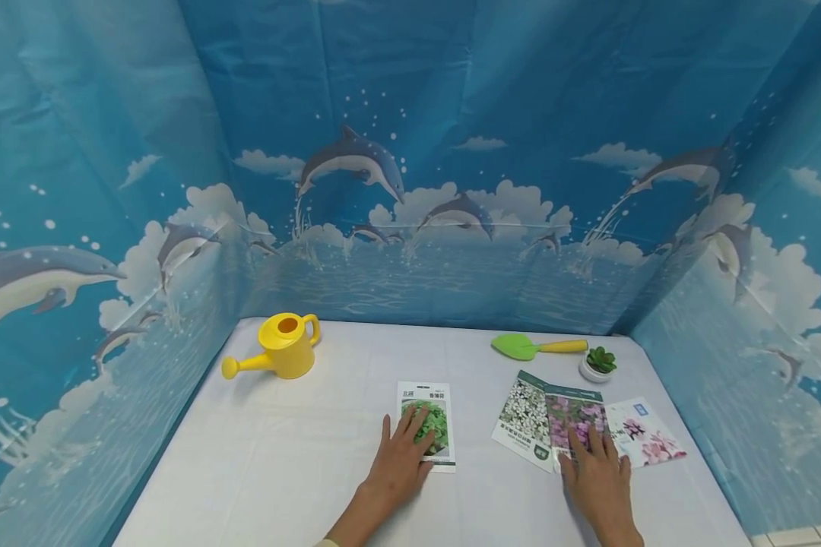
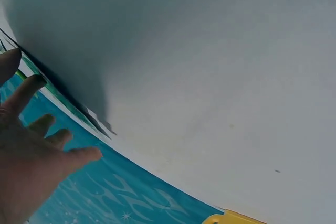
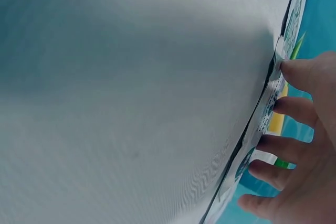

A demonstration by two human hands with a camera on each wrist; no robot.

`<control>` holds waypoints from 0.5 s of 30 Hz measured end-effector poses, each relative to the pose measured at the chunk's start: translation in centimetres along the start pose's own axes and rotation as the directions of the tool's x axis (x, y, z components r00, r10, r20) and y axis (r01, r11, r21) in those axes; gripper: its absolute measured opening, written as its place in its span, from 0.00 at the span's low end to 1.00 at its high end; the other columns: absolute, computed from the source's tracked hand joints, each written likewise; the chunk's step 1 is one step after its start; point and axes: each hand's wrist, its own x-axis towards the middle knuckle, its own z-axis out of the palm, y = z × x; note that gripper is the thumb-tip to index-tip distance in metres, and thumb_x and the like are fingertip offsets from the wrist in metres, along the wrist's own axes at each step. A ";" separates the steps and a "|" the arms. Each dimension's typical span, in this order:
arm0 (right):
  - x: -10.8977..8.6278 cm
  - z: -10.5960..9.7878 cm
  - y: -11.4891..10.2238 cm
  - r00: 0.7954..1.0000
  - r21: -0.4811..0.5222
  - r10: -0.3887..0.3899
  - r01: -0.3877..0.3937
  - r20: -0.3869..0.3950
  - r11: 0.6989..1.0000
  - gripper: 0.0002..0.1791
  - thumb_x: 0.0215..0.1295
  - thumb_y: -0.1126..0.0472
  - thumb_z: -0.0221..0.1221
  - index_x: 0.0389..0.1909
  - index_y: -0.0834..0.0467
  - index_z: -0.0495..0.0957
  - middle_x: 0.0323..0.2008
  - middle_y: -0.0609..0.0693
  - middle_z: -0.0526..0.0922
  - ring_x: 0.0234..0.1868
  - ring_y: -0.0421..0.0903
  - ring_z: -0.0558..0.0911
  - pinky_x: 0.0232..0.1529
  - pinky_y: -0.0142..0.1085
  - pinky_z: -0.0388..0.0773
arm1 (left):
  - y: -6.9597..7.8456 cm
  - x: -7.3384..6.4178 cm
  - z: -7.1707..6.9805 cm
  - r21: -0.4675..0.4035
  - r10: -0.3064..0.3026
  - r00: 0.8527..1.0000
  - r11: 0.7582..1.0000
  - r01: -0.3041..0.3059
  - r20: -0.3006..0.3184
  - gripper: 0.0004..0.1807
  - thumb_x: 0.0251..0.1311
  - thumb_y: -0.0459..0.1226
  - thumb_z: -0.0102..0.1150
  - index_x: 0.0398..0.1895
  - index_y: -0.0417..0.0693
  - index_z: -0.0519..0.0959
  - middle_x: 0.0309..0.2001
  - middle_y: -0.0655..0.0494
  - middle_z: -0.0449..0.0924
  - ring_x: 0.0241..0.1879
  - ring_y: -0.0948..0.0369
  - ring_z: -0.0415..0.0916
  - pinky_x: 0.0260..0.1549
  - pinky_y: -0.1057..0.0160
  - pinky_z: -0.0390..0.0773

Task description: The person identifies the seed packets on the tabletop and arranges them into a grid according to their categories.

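My left hand [image 1: 398, 465] rests with fingers spread on a seed packet [image 1: 436, 416] picturing green leaves, near the middle of the table. To the right, my right hand [image 1: 600, 486] lies with extended fingers over the lower part of a purple-flower seed packet [image 1: 573, 409]. That packet sits between a white-flower packet [image 1: 524, 418] on its left and a pale packet with pink blossoms [image 1: 646, 434] on its right, overlapping in the head view. Seen edge-on in the left wrist view, the leafy packet [image 2: 68, 100] lies under the fingertips. In the right wrist view, fingertips touch the packets' edges [image 3: 262, 119].
A yellow watering can [image 1: 290, 353] stands at the back left of the white-covered table [image 1: 280, 456]. At the back right lie a green trowel [image 1: 518, 346] with a yellow handle and a small potted succulent [image 1: 599, 363]. Blue dolphin-print curtains [image 1: 410, 281] enclose the back and sides.
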 end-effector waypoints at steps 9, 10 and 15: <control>0.1 -0.1 0.1 0.999 0.013 -0.028 0.029 -0.033 1.000 0.31 0.75 0.55 0.66 0.72 0.69 0.74 0.75 0.81 0.60 0.76 0.81 0.58 0.71 0.83 0.47 | -0.7 -0.6 0.3 -0.148 -0.035 0.998 0.988 0.042 0.046 0.24 0.76 0.47 0.63 0.71 0.53 0.80 0.83 0.38 0.60 0.84 0.37 0.52 0.76 0.36 0.64; 0.1 -0.1 0.2 0.999 0.015 -0.028 0.029 -0.034 0.999 0.31 0.75 0.55 0.66 0.71 0.69 0.75 0.75 0.81 0.60 0.76 0.81 0.58 0.70 0.83 0.48 | -0.7 -0.7 0.4 -0.152 -0.038 0.998 0.987 0.044 0.040 0.23 0.76 0.47 0.63 0.70 0.53 0.81 0.83 0.38 0.60 0.83 0.36 0.52 0.76 0.36 0.64; 0.3 -0.1 0.1 1.000 0.026 -0.015 0.015 -0.014 1.000 0.32 0.75 0.55 0.65 0.72 0.70 0.74 0.76 0.81 0.59 0.76 0.81 0.57 0.68 0.85 0.51 | -0.8 -1.0 0.5 -0.166 -0.058 0.998 0.984 0.061 0.023 0.20 0.75 0.46 0.64 0.65 0.51 0.82 0.82 0.38 0.62 0.82 0.32 0.53 0.74 0.36 0.67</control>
